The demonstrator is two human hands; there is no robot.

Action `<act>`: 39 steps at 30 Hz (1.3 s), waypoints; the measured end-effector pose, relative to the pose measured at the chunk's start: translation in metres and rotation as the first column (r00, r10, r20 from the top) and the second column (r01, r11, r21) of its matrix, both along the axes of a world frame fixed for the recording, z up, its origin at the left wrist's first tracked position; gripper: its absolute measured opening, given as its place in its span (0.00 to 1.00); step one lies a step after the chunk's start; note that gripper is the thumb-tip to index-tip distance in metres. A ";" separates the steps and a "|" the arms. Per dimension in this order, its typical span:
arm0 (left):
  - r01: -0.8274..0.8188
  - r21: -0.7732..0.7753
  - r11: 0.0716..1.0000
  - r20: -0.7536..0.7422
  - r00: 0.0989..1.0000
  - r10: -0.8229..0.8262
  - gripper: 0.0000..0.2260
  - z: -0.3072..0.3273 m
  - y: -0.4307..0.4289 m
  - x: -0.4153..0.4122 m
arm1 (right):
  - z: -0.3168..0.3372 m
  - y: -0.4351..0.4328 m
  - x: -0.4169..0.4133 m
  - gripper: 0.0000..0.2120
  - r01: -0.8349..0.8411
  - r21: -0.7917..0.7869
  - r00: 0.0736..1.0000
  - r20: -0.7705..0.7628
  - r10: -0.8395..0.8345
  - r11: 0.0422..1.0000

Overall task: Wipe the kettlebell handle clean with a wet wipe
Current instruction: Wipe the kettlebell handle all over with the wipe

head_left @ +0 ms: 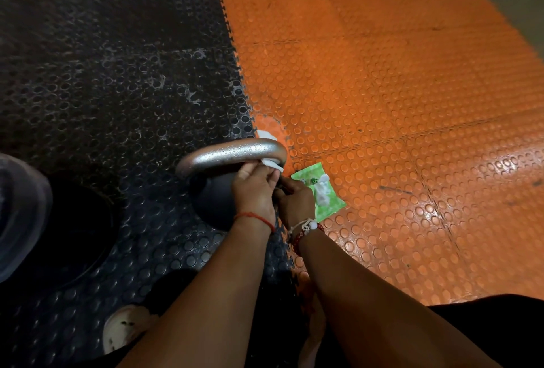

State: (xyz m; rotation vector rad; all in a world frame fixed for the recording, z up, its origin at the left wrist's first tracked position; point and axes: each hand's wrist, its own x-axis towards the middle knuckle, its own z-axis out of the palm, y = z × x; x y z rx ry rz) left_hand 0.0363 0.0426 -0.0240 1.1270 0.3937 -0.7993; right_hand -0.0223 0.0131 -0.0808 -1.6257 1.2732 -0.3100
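A black kettlebell (213, 200) stands on the dark studded mat, its silver handle (232, 151) beaded with water drops. A white wet wipe (272, 163) is wrapped round the right end of the handle; a corner of it shows behind the handle. My left hand (254, 191) pinches the wipe from below the handle. My right hand (294, 201) sits just right of it, fingers closed at the wipe's lower end beside the handle's right post. A green wet-wipe pack (323, 191) lies open on the orange mat right of my hands, a white wipe sticking out.
The dark mat (103, 88) joins the orange studded mat (382, 103) along a jigsaw seam running up from the kettlebell. A grey rounded object (20, 214) lies at the left edge over a dark round plate. My white shoe (123, 329) is near the bottom.
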 end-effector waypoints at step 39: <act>0.078 0.015 0.997 0.081 0.994 -0.079 0.10 -0.004 0.007 -0.005 | 0.000 -0.010 -0.003 0.10 -0.010 -0.057 1.000 0.010 0.010 0.998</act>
